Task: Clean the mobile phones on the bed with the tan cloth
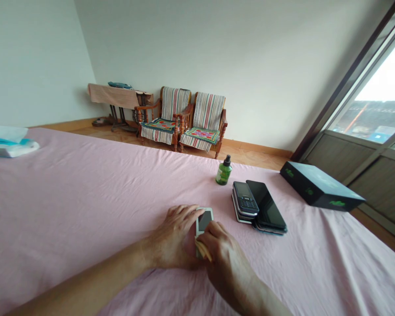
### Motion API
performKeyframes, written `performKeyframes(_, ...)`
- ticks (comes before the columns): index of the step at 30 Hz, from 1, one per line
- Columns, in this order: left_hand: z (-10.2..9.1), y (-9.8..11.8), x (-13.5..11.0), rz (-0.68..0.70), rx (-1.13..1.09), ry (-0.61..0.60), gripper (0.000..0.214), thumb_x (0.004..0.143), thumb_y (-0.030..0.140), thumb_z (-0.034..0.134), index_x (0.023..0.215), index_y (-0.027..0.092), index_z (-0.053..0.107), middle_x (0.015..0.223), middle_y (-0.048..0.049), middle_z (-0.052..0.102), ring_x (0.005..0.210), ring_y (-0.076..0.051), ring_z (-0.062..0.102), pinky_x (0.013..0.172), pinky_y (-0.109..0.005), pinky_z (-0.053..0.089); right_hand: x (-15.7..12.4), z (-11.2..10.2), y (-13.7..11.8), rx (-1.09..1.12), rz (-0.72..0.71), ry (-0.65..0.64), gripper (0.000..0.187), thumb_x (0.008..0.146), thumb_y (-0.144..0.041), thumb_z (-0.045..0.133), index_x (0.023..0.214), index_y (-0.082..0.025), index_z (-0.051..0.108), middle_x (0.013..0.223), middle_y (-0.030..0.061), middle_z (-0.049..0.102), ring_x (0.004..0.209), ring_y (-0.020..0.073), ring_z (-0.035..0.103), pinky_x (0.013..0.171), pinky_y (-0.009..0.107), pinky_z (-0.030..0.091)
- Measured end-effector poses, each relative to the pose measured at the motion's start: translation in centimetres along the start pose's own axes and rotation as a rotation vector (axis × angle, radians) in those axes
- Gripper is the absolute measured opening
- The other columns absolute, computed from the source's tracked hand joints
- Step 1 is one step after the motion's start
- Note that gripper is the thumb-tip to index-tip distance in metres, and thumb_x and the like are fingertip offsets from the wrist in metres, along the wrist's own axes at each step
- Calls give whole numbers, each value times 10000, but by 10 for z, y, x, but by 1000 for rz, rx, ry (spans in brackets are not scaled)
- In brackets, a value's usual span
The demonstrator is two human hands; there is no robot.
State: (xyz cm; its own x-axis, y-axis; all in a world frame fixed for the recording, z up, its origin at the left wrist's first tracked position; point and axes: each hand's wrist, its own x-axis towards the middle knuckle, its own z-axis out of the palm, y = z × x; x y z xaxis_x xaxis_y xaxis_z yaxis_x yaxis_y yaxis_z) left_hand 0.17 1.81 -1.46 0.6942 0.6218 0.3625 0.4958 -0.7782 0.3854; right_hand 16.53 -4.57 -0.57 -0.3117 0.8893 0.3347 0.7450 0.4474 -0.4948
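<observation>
A white phone (pixel 204 219) with a dark screen lies on the pink cloth-covered surface in the middle of the head view. Along its left side is my left hand (pixel 174 235), thumb low and fingers at the top edge, gripping it. My right hand (pixel 222 248) is closed on a folded yellow cloth (pixel 203 250), pressed against the phone's lower part. The lower end of the phone is mostly covered by the cloth and fingers. Just right of my hands is a stack of phones topped by a keypad phone (pixel 246 197); beside it, larger black-screened phones (pixel 266 204) are piled.
A green bottle (pixel 224 171) with a black cap stands behind the stacks. At the right edge lies a black box (pixel 319 186); a tissue pack (pixel 13 147) is far left. Beyond the pink sheet (pixel 85 184) stand two wooden chairs (pixel 202 136) and a cloth-draped table (pixel 113 94).
</observation>
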Motion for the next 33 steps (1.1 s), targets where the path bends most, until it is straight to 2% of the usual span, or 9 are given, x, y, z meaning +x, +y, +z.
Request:
performKeyframes(10,1,-1,0,-1,-5,-12,923,542,458,783,1348,223,400,1350,-90,523,1235,-312,476,1076,-431,334,-3,0,3,34,14,-13,235,800,28,572,688,-173,618,821,26,583,767,140,506,626,230,340)
performKeyframes(17,-1,-3,-2,-31,10,-40,1037,500,533,822,1384,233,372,1383,-93,488,1256,-334,447,1072,-450,332,-5,-10,16,-3,127,36,273,799,52,530,636,-155,600,735,19,547,677,124,508,597,239,318)
performKeyframes(21,0,-3,-2,-31,8,-43,988,530,553,801,1374,249,388,1388,-79,486,1259,-326,446,1074,-451,326,-3,-8,14,46,70,37,259,813,41,531,696,-168,629,771,23,568,727,139,517,609,236,332)
performKeyframes(24,1,-2,-1,-23,1,-38,964,524,502,805,1361,252,398,1376,-77,501,1260,-322,446,1082,-448,315,0,-2,9,72,10,32,251,810,36,543,729,-176,652,842,32,594,793,150,520,653,239,359)
performKeyframes(28,0,0,0,-23,-19,-37,983,495,452,814,1354,228,392,1365,-96,508,1244,-326,461,1077,-448,322,1,2,6,90,5,10,254,784,44,554,745,-178,671,871,35,601,815,150,526,662,233,371)
performKeyframes(33,-4,0,0,-44,-12,-62,980,529,510,806,1372,239,388,1386,-106,486,1265,-343,438,1070,-472,319,-4,-11,15,-9,100,25,283,793,43,525,678,-168,674,745,24,564,691,130,516,597,230,346)
